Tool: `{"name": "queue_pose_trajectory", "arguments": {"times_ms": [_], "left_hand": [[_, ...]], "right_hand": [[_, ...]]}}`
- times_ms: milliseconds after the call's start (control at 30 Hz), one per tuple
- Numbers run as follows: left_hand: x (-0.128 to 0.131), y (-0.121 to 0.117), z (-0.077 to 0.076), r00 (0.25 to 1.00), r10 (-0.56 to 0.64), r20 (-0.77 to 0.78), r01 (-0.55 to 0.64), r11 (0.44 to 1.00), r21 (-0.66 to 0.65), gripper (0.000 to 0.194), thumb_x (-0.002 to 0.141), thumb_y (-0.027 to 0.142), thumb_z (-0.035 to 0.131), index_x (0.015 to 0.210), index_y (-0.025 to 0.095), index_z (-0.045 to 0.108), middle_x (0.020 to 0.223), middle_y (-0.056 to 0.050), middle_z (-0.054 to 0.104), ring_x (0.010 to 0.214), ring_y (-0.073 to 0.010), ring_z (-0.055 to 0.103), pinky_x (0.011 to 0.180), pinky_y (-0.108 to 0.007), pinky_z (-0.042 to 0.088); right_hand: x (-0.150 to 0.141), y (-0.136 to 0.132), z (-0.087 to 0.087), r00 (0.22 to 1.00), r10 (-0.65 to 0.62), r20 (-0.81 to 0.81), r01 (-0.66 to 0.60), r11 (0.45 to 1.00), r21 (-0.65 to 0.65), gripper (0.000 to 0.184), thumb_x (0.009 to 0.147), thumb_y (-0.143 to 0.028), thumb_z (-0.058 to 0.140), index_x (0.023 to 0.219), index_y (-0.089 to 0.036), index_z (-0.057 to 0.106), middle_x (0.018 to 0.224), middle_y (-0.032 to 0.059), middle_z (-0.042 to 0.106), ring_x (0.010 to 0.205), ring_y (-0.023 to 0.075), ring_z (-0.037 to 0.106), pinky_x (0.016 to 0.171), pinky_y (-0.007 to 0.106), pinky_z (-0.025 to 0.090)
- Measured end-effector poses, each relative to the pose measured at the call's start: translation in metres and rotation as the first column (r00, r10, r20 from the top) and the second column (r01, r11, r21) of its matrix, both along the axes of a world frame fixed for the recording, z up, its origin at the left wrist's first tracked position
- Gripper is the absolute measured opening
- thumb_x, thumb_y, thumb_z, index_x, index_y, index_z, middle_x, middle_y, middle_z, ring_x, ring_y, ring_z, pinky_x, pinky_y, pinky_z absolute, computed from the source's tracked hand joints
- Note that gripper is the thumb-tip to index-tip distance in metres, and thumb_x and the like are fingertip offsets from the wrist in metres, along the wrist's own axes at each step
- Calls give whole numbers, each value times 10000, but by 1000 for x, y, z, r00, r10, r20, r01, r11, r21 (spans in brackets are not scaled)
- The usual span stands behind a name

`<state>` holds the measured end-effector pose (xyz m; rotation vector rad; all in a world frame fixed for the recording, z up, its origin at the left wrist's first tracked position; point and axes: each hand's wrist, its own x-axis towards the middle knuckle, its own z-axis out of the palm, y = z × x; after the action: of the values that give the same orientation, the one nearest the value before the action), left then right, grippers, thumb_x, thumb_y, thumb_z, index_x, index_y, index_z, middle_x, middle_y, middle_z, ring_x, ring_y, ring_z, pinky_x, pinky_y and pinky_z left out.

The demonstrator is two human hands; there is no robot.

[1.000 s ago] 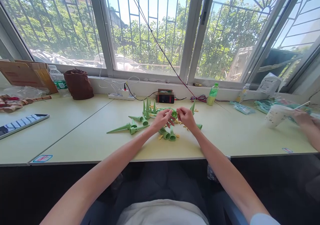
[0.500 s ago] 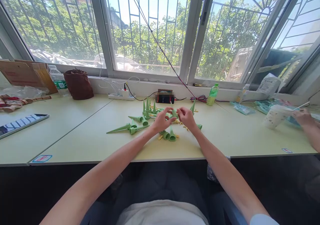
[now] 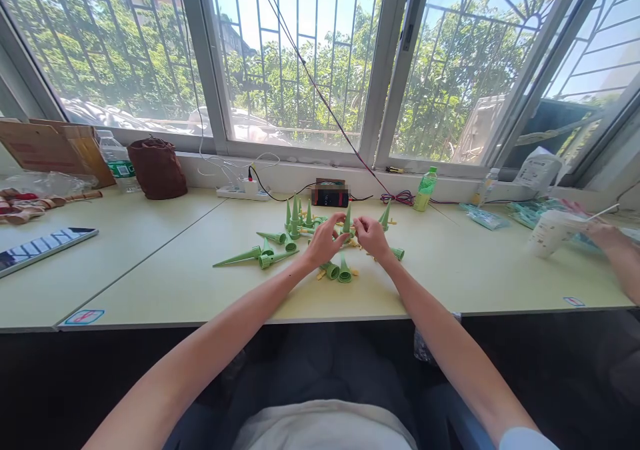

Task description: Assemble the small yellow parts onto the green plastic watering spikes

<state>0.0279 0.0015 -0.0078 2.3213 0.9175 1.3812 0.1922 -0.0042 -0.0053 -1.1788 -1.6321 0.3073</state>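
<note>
A green plastic watering spike (image 3: 349, 218) stands point up between my hands. My left hand (image 3: 324, 242) is curled around its left side, thumb and fingers at its lower part. My right hand (image 3: 373, 238) is closed in a pinch close against the spike's right side; whatever its fingertips hold is too small to make out. More green spikes lie on the table, some upright (image 3: 295, 220) behind my left hand, others on their sides (image 3: 240, 257) to the left. Two with open round ends (image 3: 345, 273) face me below my hands. Small yellow pieces (image 3: 321, 275) are scattered among them.
A phone (image 3: 330, 198) leans at the back beside a power strip (image 3: 243, 191) and cables. A green bottle (image 3: 425, 189) stands right of it. At far right, another person's hand (image 3: 603, 233) is by a white cup (image 3: 554, 233). A tablet (image 3: 45, 250) lies left.
The spike between my hands has turned from its open round end facing me to standing point up. My left fingers have shifted around it; my right hand has stayed nearly in place.
</note>
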Motion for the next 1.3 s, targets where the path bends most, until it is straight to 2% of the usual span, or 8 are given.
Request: {"name": "queue_pose_trajectory", "arguments": {"times_ms": [133, 333, 533, 667, 833, 967, 1167, 1300], "left_hand": [[1, 4, -2, 1000, 29, -3, -29, 999, 37, 237, 818, 244, 638, 1038, 181, 576, 1037, -50, 615, 568, -65, 557, 619, -242, 495], [-1, 7, -5, 1000, 20, -8, -19, 997, 75, 189, 788, 191, 670, 947, 176, 568, 964, -19, 556, 561, -51, 547, 593, -228, 491], [1, 3, -6, 994, -109, -27, 111, 991, 81, 162, 834, 126, 559, 983, 183, 581, 1009, -40, 529, 610, -45, 555, 549, -189, 499], [3, 1, -4, 995, -93, 45, 91, 995, 47, 239, 825, 148, 560, 1061, 186, 574, 1073, -72, 550, 679, -70, 602, 529, -178, 506], [4, -1, 2, 987, -14, 159, 35, 990, -134, 222, 924, 356, 476, 1035, 182, 559, 831, -25, 611, 518, -69, 558, 451, -183, 461], [3, -3, 4, 978, -67, 199, 127, 943, -307, 365, 927, 510, 439, 1044, 188, 565, 618, 21, 584, 414, -93, 528, 376, -194, 409], [2, -5, 7, 944, -145, 296, 265, 868, -420, 475, 844, 531, 586, 1125, 149, 555, 716, -19, 645, 498, -123, 617, 412, -225, 482], [1, -4, 5, 953, -134, 271, 240, 880, -410, 552, 796, 503, 657, 1197, 149, 519, 907, -68, 672, 541, -120, 635, 416, -230, 496]], "right_hand": [[0, -1, 0, 1000, 2, -2, -2, 1000, 10, 353, 890, -488, 421, 699, -205, 513, 526, -7, 499, 501, 138, 441, 516, 253, 323], [-1, -3, 2, 999, 14, 47, -14, 1000, 6, 342, 890, -465, 427, 681, -205, 502, 521, -10, 493, 516, 135, 439, 531, 252, 323], [-2, -4, 2, 997, 19, 78, -21, 1000, 17, 340, 898, -434, 423, 653, -205, 484, 496, -28, 437, 503, 125, 400, 525, 251, 305], [-1, -2, 1, 1000, 17, -2, -17, 1000, 22, 352, 909, -470, 423, 680, -209, 482, 516, -22, 475, 506, 130, 435, 524, 248, 328], [0, -1, 1, 997, -12, -73, 16, 998, 53, 356, 918, -499, 421, 739, -208, 518, 540, -19, 483, 513, 133, 451, 524, 246, 348], [0, -4, 3, 998, 31, -59, -28, 999, 43, 365, 911, -519, 428, 746, -208, 525, 540, -20, 470, 510, 131, 445, 518, 244, 353], [-1, -8, 5, 996, 72, -46, -71, 997, 19, 368, 906, -530, 426, 730, -216, 502, 528, -26, 444, 504, 131, 436, 514, 248, 350], [0, -7, 4, 996, 75, -46, -74, 997, 25, 367, 910, -521, 423, 711, -218, 482, 524, -32, 432, 494, 124, 425, 515, 245, 344]]}}
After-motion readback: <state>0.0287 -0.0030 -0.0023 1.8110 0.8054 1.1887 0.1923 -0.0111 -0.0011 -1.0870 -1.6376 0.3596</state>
